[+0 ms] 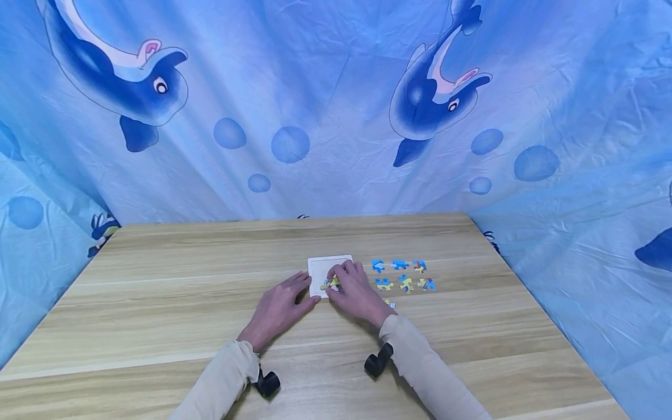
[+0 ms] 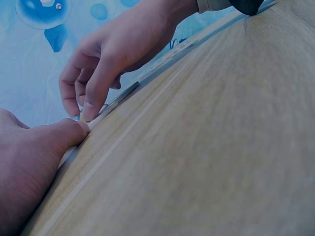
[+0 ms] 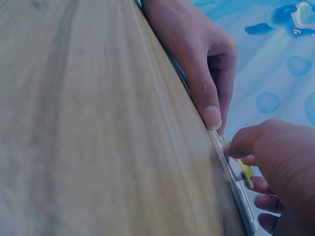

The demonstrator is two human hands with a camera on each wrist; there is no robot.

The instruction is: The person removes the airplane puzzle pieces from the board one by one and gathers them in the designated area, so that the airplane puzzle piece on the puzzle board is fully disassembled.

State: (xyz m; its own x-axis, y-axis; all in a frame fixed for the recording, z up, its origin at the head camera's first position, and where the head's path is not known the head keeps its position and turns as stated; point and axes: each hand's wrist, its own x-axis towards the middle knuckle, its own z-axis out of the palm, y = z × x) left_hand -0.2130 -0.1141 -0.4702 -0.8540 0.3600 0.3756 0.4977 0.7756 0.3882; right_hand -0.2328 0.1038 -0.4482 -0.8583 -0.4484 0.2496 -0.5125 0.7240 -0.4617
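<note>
A white square puzzle tray (image 1: pixel 325 267) lies flat on the wooden table. My left hand (image 1: pixel 280 303) holds the tray at its near left corner, fingers along the left edge and thumb at the near edge. Over the tray's near part, my right hand (image 1: pixel 357 290) pinches a yellow puzzle piece (image 3: pixel 245 172) between thumb and fingers. The piece sits tilted close over the tray in the right wrist view. Other yellow bits (image 1: pixel 326 286) show at the fingertips, and the hand hides the rest of that area.
To the right of the tray, several blue and yellow puzzle pieces (image 1: pixel 400 265) lie in rows. One more piece (image 1: pixel 390 304) is partly hidden behind the right wrist. A blue curtain (image 1: pixel 336 116) with dolphins hangs behind the table (image 1: pixel 157 280).
</note>
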